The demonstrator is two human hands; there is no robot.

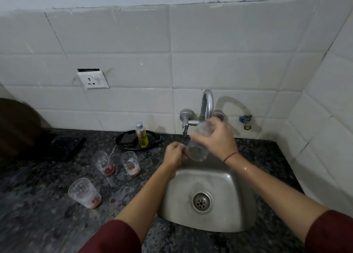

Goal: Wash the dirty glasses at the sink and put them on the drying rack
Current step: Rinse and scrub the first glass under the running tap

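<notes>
head: right hand (214, 138) grips clear glass (197, 151), left hand (174, 154) grip unclear; 3 glasses (130, 163) hold red dregs

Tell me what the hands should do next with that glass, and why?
Probably rub inside the glass with the left hand and rinse it over the sink. The right hand grips it tilted below the tap, the left hand is at its mouth, and three dirty glasses wait on the counter.
</notes>
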